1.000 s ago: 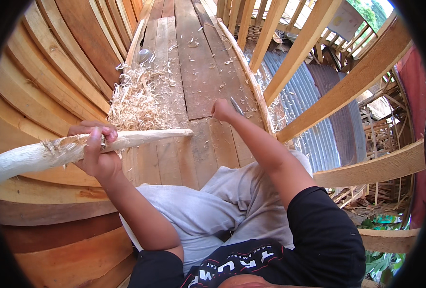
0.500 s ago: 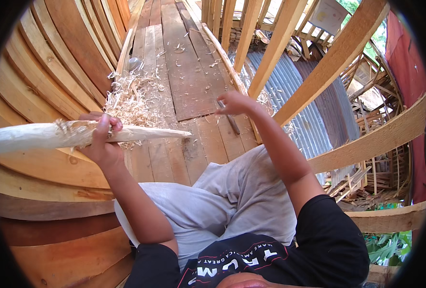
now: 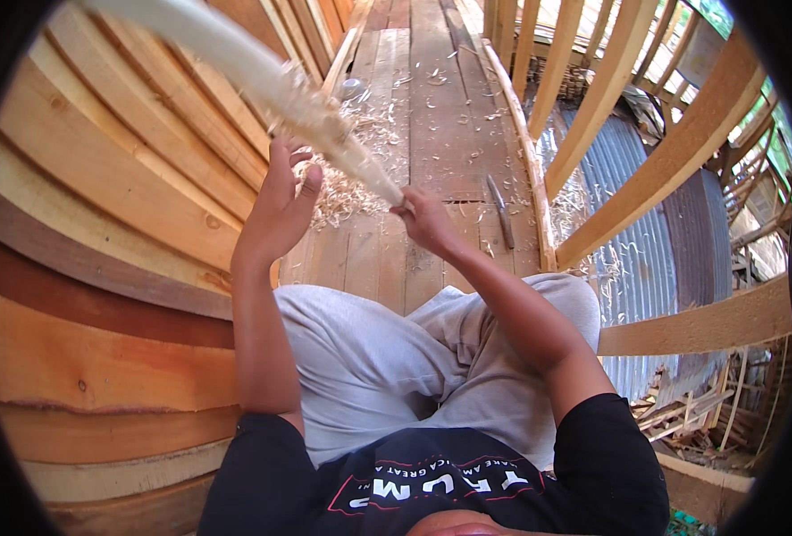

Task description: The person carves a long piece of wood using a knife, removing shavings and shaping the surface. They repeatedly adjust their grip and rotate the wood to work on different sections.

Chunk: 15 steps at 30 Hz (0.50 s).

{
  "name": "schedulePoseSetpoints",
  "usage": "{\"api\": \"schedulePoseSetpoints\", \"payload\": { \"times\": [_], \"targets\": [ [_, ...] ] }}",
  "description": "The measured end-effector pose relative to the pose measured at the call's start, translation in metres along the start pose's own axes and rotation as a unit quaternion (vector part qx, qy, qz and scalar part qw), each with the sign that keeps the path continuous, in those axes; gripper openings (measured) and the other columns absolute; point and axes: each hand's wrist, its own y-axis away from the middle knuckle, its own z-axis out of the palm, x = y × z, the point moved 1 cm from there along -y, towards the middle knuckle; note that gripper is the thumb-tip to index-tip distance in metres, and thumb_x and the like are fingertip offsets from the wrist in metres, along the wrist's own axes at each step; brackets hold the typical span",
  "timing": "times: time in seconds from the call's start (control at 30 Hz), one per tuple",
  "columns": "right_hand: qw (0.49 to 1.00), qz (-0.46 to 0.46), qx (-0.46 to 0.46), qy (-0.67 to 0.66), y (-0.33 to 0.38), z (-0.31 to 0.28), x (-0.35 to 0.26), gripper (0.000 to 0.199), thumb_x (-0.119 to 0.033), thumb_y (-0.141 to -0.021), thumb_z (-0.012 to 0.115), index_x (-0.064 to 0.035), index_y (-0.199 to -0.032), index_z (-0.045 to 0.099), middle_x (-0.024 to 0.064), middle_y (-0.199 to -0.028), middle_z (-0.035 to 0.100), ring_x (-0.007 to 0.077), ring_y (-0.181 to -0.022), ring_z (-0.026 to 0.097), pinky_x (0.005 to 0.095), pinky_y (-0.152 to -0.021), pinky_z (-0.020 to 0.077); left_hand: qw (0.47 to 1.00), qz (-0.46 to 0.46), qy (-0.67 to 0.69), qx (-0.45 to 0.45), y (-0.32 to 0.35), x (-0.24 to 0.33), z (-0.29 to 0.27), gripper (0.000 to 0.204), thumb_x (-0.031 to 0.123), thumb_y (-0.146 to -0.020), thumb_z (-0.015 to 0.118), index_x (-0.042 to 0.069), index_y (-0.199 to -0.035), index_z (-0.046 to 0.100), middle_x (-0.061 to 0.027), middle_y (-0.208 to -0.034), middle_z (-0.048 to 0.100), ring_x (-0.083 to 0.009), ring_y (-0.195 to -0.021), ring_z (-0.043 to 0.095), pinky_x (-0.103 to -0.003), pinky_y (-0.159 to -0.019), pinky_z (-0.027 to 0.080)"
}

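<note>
Fingers (image 3: pixel 406 207) of the right hand (image 3: pixel 431 223) pinch the pale stick (image 3: pixel 324 116)'s near tip; it slants up-left past the left hand (image 3: pixel 280 210)'s spread fingers

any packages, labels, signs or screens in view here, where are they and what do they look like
No packages, labels, signs or screens show.
Shirt print: the only lettering, on the person's black shirt at the lower edge; white letters with thin red lines, seen upside down.
All else is bare wood: the pale stick at the hands, shavings on the planks.
</note>
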Motion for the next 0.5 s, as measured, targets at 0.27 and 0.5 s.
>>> {"api": "schedulePoseSetpoints", "payload": {
  "times": [0.27, 0.5],
  "targets": [
    [0.993, 0.109, -0.011, -0.050, -0.008, -0.007, 0.013, 0.017, -0.011, -0.089, 0.057, 0.0027, -0.098, 0.061, 0.0260, -0.086, 0.063, 0.0427, -0.082, 0.062, 0.0442, -0.070, 0.0470, 0.960, -0.141, -0.237, 0.054, 0.170, -0.023, -0.070, 0.026, 0.010, -0.090, 0.052, 0.003, -0.115, 0.057, -0.0122, -0.099, 0.063, -0.0240, -0.091, 0.061, -0.034, -0.076, 0.048],
    [0.999, 0.043, 0.030, -0.011, -0.012, -0.002, 0.026, 0.024, -0.018, -0.091, 0.058, 0.0011, -0.105, 0.059, 0.0260, -0.090, 0.063, 0.0437, -0.087, 0.061, 0.0465, -0.074, 0.0457, 0.867, -0.353, -0.352, 0.005, 0.338, -0.084, -0.060, 0.029, 0.018, -0.086, 0.053, 0.011, -0.114, 0.060, -0.0156, -0.067, 0.063, -0.0351, -0.063, 0.063, -0.044, -0.060, 0.049]
  ]
}}
